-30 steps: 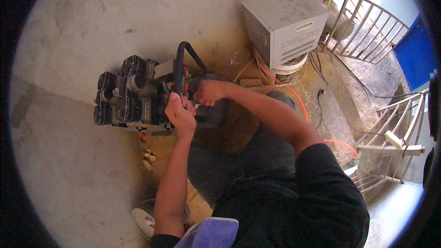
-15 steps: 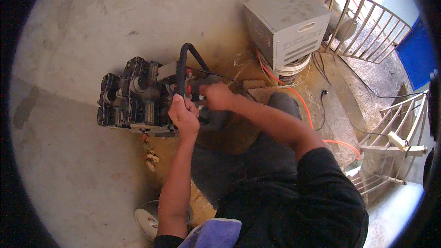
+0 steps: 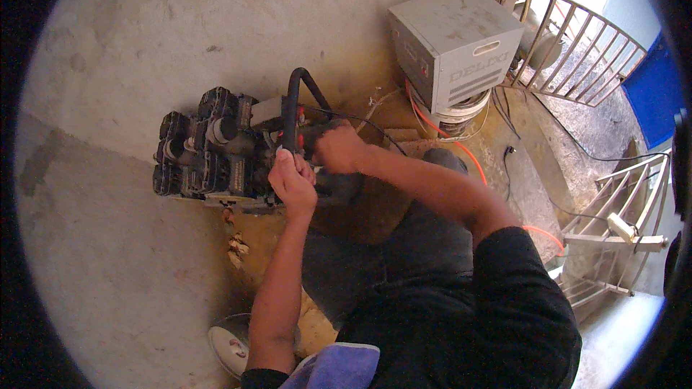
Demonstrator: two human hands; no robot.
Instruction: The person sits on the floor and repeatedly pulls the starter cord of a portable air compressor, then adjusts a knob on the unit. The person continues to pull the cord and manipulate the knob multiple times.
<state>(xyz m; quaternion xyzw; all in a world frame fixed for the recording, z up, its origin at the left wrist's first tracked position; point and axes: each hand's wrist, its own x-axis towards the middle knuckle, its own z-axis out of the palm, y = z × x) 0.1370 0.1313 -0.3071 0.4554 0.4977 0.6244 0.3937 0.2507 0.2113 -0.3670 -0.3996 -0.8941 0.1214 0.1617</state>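
A dark air compressor (image 3: 223, 148) with several ribbed black cylinder heads stands against the wall. My left hand (image 3: 294, 184) is closed round the lower end of its black tubular handle (image 3: 294, 101). Just to the right, my right hand (image 3: 340, 148) is curled at the compressor beside a small red part (image 3: 301, 137); its fingertips are blurred and partly hidden, so what they grip cannot be made out. A black cable (image 3: 375, 128) runs from behind the handle across the floor.
A grey metal box (image 3: 454, 25) rests on coiled hose (image 3: 461, 112) at back right, with orange hose (image 3: 472, 158) leading from it. Metal railings (image 3: 577, 50), a blue panel (image 3: 649, 79) and a white power strip (image 3: 621, 227) are rightward. A round container (image 3: 227, 346) sits lower left.
Both hands stay at the handle and red part, shifting slightly right with the whole scene in view. My right hand's fingers have moved a little beside the red part.
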